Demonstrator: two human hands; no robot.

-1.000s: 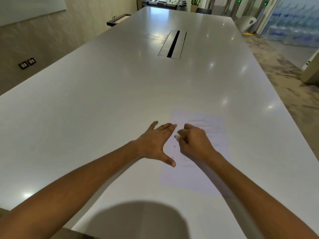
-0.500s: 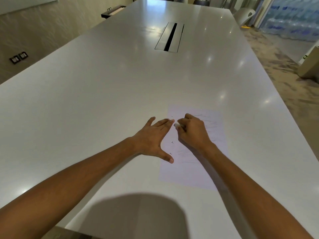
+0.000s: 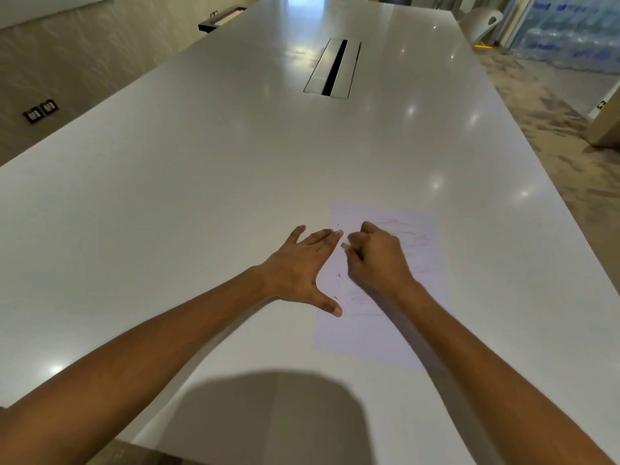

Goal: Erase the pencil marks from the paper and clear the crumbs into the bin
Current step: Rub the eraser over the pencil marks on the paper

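White paper (image 3: pixel 385 333) x1 on table (image 3: pixel 201 182): left hand (image 3: pixel 298 266) flat on edge, right hand (image 3: pixel 377 260) grip pinching 1 eraser (image 3: pixel 345 245).

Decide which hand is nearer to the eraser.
Right. The right hand pinches the eraser over the paper; the left hand lies flat beside it, apart.

Little has shifted over the last second. The right hand (image 3: pixel 377 260), curled round a small white eraser (image 3: pixel 345 246), has slid slightly toward twelve o'clock along the white sheet of paper (image 3: pixel 385 340), nearer the fingertips (image 3: pixel 337 233) of the flat left hand (image 3: pixel 302 263). The head camera has tilted a little downward.
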